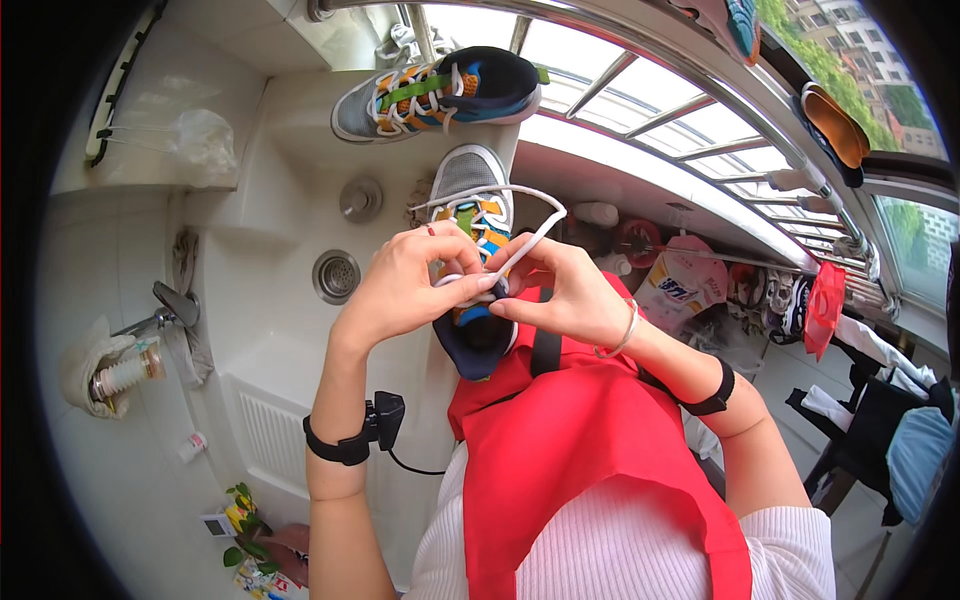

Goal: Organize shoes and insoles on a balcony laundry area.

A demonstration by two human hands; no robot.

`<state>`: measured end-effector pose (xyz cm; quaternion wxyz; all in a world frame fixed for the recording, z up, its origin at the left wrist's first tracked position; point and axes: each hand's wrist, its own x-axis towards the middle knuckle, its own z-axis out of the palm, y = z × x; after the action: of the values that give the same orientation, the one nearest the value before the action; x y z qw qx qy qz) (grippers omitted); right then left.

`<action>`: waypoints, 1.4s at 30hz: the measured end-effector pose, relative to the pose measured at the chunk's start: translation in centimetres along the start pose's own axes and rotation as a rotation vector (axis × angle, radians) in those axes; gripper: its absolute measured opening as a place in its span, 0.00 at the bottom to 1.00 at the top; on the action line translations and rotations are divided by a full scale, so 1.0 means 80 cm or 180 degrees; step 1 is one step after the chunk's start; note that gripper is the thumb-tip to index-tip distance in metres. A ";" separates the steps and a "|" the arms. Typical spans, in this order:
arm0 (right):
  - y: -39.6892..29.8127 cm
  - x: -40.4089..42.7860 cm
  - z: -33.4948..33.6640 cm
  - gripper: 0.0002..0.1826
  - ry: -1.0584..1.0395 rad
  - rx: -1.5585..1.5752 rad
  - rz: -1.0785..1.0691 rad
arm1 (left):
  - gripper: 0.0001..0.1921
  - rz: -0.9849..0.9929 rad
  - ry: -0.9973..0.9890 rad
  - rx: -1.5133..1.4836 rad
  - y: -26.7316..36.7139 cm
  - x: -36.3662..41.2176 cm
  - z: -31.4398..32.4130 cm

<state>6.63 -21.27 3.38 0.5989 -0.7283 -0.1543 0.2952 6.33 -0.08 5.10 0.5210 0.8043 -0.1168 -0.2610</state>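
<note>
A sneaker point(474, 174) with a grey mesh toe and blue, orange and green panels lies before me, its toe pointing away. My left hand point(416, 279) pinches the white shoelace point(555, 217) near the upper eyelets, thumb against fingertips. From the other side my right hand point(559, 294) meets it at the tongue, its fingers also on the lace. One length of lace arches up over the toe. The exact crossing of the lace is hidden by my fingers. The matching sneaker point(435, 97) rests on its side of the sink ledge, laced, toe to the left.
At left is a white sink basin point(300, 337) with a drain point(336, 276) and a faucet point(176, 306). Metal window rails point(675, 127) run along the upper right, with insoles point(836, 124) above them. Bags and bottles point(596, 214) crowd the floor at right.
</note>
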 end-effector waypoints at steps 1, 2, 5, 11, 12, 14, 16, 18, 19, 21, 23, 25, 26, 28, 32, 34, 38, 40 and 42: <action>0.001 0.000 0.000 0.20 -0.0015 -0.0037 0.0018 | 0.06 0.0005 -0.0010 0.0007 -0.001 0.001 0.001; 0.000 -0.001 0.000 0.20 -0.0005 -0.0033 0.0016 | 0.07 -0.0026 0.0143 -0.0123 -0.002 0.003 0.003; -0.004 0.000 0.003 0.19 0.0104 0.0109 -0.0011 | 0.07 -0.0098 0.0338 -0.0410 -0.006 0.004 0.010; -0.001 -0.003 -0.005 0.12 -0.0173 0.0314 0.0121 | 0.05 -0.0262 0.0621 -0.0721 -0.015 -0.011 0.002; 0.003 -0.002 -0.001 0.10 -0.0021 0.0849 0.0135 | 0.06 -0.0317 0.0621 -0.0992 -0.019 -0.015 0.000; -0.002 -0.001 -0.002 0.12 0.0195 0.1282 0.0199 | 0.06 -0.0349 0.0691 -0.1112 -0.024 -0.023 0.001; -0.009 -0.001 -0.012 0.12 0.0252 0.1263 0.0183 | 0.06 -0.0365 0.0744 -0.1240 -0.030 -0.029 0.002; -0.005 -0.003 -0.021 0.16 0.0191 0.1067 0.0104 | 0.05 -0.0217 0.0634 -0.0752 -0.036 -0.037 0.000; -0.004 -0.005 -0.024 0.16 0.0195 0.1066 0.0103 | 0.05 -0.0214 0.0631 -0.0751 -0.040 -0.040 0.000; -0.002 -0.008 -0.029 0.16 0.0116 0.1029 0.0308 | 0.04 -0.0136 0.0654 -0.0660 -0.047 -0.044 0.000; 0.005 -0.010 -0.032 0.17 0.0084 0.1096 0.0501 | 0.04 -0.0226 0.0660 -0.0664 -0.044 -0.045 0.002; 0.002 -0.007 -0.031 0.18 0.0053 0.1161 0.0694 | 0.04 -0.0314 0.0666 -0.0668 -0.043 -0.045 0.005; -0.005 -0.003 -0.028 0.19 0.0194 0.1313 0.0808 | 0.05 -0.0289 0.0679 -0.0668 -0.044 -0.046 0.008; -0.009 0.005 -0.021 0.20 0.0348 0.1470 0.0919 | 0.07 -0.0258 0.0680 -0.0661 -0.034 -0.045 0.011; -0.009 0.012 -0.003 0.17 0.0040 0.1417 0.0675 | 0.18 0.0019 0.0632 -0.0130 -0.011 -0.045 0.022; -0.004 0.010 0.012 0.15 -0.0026 0.1180 0.0283 | 0.21 -0.0138 0.0637 -0.0079 -0.010 -0.047 0.025; 0.007 0.011 0.011 0.12 -0.0310 0.1074 0.0258 | 0.21 -0.0151 0.0680 -0.0242 -0.019 -0.053 0.029; 0.002 0.010 0.009 0.11 -0.0145 0.1300 0.0559 | 0.21 -0.0358 0.0892 -0.0743 -0.022 -0.055 0.033; 0.004 0.008 0.020 0.10 0.0019 0.1024 0.0166 | 0.21 -0.0306 0.0963 -0.0495 -0.018 -0.054 0.036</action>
<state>6.09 -19.75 2.71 0.7004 -0.6276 -0.0842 0.3294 1.02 0.30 4.22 0.5801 0.7963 0.0220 -0.1698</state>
